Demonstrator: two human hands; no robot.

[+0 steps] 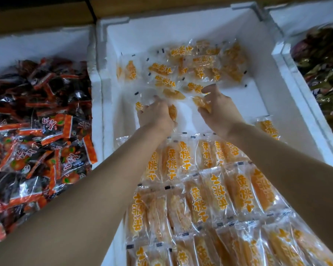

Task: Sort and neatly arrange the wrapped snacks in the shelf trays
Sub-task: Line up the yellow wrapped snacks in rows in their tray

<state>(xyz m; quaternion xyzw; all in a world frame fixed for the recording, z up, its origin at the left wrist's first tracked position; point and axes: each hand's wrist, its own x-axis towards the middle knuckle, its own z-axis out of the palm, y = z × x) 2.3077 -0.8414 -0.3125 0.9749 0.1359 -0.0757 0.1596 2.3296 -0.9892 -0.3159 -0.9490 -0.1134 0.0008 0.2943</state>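
A white foam tray (273, 96) holds clear-wrapped orange dried-peach snacks. Several lie in neat overlapping rows (200, 198) in the tray's near half. A loose jumble of them (192, 68) sits at the far end. My left hand (156, 116) reaches into the middle of the tray and grips a snack packet (172, 112) under its curled fingers. My right hand (217, 108) is beside it and pinches another snack packet (201, 103) between thumb and fingers. One stray packet (267, 128) lies against the right wall.
The foam tray on the left (46, 45) is heaped with red, orange and black wrapped snacks (37, 131). Another foam tray on the right (300, 73) holds dark, shiny wrapped items (323, 60). A brown wooden shelf edge (46, 14) runs along the back.
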